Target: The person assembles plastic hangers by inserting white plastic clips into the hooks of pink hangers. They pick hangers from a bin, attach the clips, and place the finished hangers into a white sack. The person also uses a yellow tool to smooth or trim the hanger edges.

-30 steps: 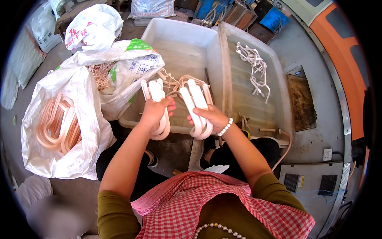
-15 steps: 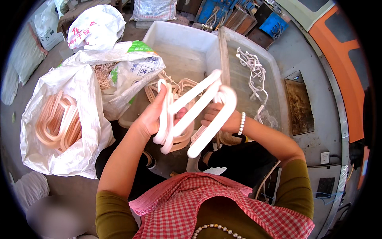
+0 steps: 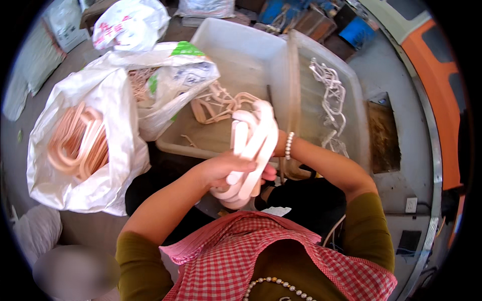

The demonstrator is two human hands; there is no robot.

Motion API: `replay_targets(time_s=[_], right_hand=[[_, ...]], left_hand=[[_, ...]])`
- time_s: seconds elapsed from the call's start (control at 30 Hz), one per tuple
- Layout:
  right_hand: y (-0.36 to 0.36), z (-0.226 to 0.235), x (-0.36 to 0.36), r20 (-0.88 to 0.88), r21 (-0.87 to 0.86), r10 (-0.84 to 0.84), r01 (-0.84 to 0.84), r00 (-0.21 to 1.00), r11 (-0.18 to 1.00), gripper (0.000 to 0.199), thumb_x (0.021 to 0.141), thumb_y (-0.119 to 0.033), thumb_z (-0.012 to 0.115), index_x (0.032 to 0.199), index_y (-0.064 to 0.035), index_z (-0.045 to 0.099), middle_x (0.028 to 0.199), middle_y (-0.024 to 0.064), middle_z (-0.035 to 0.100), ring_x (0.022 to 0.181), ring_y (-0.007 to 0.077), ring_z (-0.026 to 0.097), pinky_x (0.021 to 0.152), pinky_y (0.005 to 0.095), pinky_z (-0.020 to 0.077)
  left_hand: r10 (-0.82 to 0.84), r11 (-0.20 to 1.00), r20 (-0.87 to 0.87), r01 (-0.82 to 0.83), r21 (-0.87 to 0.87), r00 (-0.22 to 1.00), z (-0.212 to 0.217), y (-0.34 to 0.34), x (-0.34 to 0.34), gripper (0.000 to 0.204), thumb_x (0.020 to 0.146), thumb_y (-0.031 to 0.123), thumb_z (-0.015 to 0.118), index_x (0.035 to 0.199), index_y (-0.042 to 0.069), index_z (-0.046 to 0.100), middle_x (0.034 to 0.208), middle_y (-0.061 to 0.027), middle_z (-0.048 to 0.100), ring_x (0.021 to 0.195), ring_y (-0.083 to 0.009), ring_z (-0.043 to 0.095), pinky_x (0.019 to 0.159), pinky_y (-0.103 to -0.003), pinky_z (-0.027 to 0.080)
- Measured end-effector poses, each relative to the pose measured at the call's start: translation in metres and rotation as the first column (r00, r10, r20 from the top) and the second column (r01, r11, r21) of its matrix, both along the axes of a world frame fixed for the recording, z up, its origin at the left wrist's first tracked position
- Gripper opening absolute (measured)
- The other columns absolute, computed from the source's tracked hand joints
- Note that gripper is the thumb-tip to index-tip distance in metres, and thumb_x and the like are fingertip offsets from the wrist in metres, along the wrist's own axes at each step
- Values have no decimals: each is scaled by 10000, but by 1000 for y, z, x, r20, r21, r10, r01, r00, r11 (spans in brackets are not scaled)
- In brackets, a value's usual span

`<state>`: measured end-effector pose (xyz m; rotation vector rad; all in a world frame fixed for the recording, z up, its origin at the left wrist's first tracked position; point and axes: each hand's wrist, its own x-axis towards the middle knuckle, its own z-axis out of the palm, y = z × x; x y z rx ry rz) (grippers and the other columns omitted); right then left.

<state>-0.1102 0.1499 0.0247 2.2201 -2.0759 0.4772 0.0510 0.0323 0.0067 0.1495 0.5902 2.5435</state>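
Observation:
A bundle of several pale pink plastic hangers (image 3: 258,143) is held together in front of my lap. My left hand (image 3: 228,168) grips it from the left, thumb across the front. My right hand (image 3: 279,149), with a beaded bracelet at the wrist, is at the bundle's right side; the hangers hide most of its fingers. Just beyond, more pale pink hanger pieces (image 3: 206,109) lie in a white plastic tub (image 3: 241,42). On my left, a white woven sack (image 3: 55,185) stands open with a stack of pink hangers (image 3: 80,143) inside.
A second sack (image 3: 193,72) with thin pink pieces leans behind the first. A shallow tray (image 3: 301,100) right of the tub bears a string of white plastic pieces (image 3: 329,95). A tied white bag (image 3: 130,22) sits at the back left, and an orange frame (image 3: 434,100) at the far right.
The hangers, spread apart between my hands before, are now gathered into a tighter, more upright bundle. My left hand has moved right and nearer my body, closer to the right hand.

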Motion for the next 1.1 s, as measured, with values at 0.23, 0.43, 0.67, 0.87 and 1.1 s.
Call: replay_targets(time_s=[0.23,0.43,0.67,0.87,1.1], right_hand=[[-15,31,13,228,-58,-44,59,973,997,496,801,-239,605,1247,-50,496,1248,154,493,1103,296,491,987,427,341],[-14,65,5,-222,-309,-189,115,956,944,575,759,-127,703,1286,-48,486,1391,202,404,1250,389,416,1039,512,318],[-110,62,106,27,-280,316,-296,948,913,592,658,-180,752,1202,-82,543,1311,174,465,1220,354,445,1030,479,343],[-181,32,170,-318,-307,325,-421,891,854,367,758,-154,609,1120,-97,579,1037,73,593,1078,239,537,1085,451,295],[-160,64,166,-151,-266,430,-456,890,849,54,751,-92,551,796,-97,579,714,22,497,791,193,555,1045,441,361]], left_hand=[[173,946,-21,-172,-276,985,40,2,11,331,747,62,730,1026,-17,571,846,-109,626,771,-204,642,695,-331,543],[437,684,-481,-628,-371,760,107,-27,65,307,727,134,757,963,35,588,815,-14,608,731,-116,582,655,-256,484],[677,86,-734,-986,142,-46,182,-90,141,514,773,211,676,1174,41,402,909,-48,506,880,-195,525,926,-423,397],[697,-563,-616,-812,-154,-367,148,-169,106,304,849,155,662,1063,-18,534,944,-71,576,834,-158,564,758,-308,475],[510,-707,-835,-451,-544,207,79,-149,162,397,759,130,731,1053,-37,522,944,-109,594,846,-194,575,734,-306,468]])
